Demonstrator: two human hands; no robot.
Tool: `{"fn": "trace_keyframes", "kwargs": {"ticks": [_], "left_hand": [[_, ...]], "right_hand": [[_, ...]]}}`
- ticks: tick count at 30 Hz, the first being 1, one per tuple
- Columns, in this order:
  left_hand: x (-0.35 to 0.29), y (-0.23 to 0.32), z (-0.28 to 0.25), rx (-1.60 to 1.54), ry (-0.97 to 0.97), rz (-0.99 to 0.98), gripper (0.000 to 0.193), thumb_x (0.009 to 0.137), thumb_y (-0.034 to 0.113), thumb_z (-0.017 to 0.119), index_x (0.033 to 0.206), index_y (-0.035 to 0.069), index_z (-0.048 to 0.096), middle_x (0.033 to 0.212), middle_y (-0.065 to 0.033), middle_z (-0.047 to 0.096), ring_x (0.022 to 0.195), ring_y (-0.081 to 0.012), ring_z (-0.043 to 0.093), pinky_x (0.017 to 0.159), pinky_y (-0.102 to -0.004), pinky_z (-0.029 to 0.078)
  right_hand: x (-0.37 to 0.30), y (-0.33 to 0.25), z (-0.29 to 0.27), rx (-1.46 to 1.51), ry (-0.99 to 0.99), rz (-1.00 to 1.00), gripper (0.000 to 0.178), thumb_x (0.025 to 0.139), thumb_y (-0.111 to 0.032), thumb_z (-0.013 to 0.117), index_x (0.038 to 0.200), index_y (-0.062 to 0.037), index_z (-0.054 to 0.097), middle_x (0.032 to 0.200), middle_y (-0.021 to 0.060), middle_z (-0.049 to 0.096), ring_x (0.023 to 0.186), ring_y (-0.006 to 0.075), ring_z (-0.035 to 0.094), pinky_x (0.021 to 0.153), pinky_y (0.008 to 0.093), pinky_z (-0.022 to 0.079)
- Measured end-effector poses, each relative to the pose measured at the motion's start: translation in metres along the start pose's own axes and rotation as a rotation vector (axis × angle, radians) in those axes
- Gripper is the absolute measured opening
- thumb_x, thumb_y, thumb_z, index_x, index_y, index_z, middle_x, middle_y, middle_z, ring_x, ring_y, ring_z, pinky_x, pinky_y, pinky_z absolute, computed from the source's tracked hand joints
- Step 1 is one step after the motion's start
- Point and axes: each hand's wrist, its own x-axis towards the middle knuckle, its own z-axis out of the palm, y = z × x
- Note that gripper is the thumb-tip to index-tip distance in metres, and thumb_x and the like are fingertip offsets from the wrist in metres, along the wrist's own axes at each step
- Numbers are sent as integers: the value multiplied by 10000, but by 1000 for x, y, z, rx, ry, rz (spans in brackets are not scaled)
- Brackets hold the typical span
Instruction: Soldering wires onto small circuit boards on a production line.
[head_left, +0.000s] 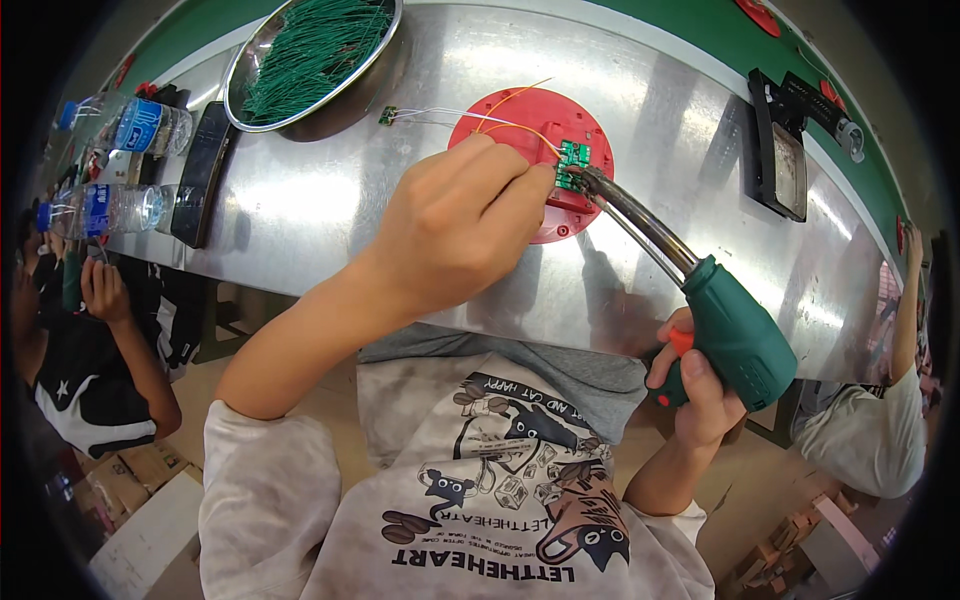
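My right hand [699,389] is wrapped around the handle of a green soldering gun [741,334] with a red trigger. Its long metal tip reaches left to a small green circuit board [573,163], which sits on a round red plastic disc [590,115]. Fingertips of my left hand [455,222] are pinched together at the board's left edge, close to the tip; what they hold is hidden. An orange wire [522,127] and thin white wires [440,112] run out near the board. The white ones lead left to a tiny green board [387,116].
A metal bowl [236,100] full of green wires stands at the back left of the steel table [330,235]. Left of it are a black tray [203,175] and plastic bottles [150,126]. A black stand [776,150] stands back right. Other people sit at both sides.
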Motion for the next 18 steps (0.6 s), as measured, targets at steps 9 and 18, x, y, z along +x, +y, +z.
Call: {"fn": "trace_keyframes", "kwargs": {"ticks": [9, 18], "left_hand": [[0, 3, 3, 4, -13, -47, 176, 666, 5, 685, 826, -8, 612, 766, -76, 528, 630, -218, 541, 511, -329, 458], [4, 6, 3, -16, -22, -124, 124, 705, 4, 691, 796, 6, 605, 762, -86, 531, 649, -236, 550, 549, -350, 481]], "right_hand": [[2, 0, 0, 2, -4, 3, 435, 872, -143, 620, 1218, 110, 545, 937, 204, 641, 492, 194, 580, 457, 271, 457], [9, -9, -2, 11, 3, 77, 424, 881, -146, 593, 1200, 127, 534, 886, 196, 610, 475, 188, 568, 452, 282, 464]]}}
